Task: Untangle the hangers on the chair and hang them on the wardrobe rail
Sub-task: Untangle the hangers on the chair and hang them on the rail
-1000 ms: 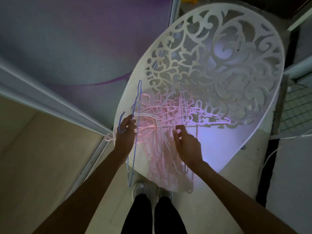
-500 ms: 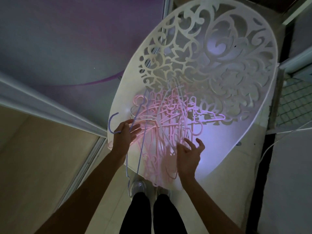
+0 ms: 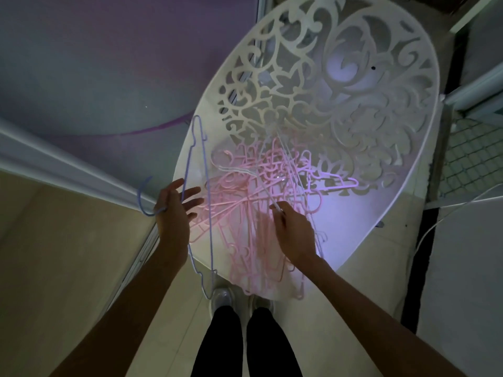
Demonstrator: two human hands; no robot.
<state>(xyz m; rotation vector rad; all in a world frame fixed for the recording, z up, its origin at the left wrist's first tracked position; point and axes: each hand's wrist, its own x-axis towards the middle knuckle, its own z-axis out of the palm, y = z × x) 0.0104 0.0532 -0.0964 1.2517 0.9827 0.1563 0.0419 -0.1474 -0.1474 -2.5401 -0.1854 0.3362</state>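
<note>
One blue hanger (image 3: 202,170), tangled pink hangers (image 3: 245,202) uncountable, one chair (image 3: 367,213).

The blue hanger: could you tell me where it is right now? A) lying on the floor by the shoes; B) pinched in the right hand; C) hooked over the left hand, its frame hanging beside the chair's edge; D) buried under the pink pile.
C: the blue hanger has its hook looped around the left hand, whose fingers are spread, while its frame hangs alongside the white chair.

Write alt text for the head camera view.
Two hands work a tangle of pink hangers on a white fretwork chair. The left hand carries a blue hanger, fingers spread; the right hand pinches a white hanger.
</note>
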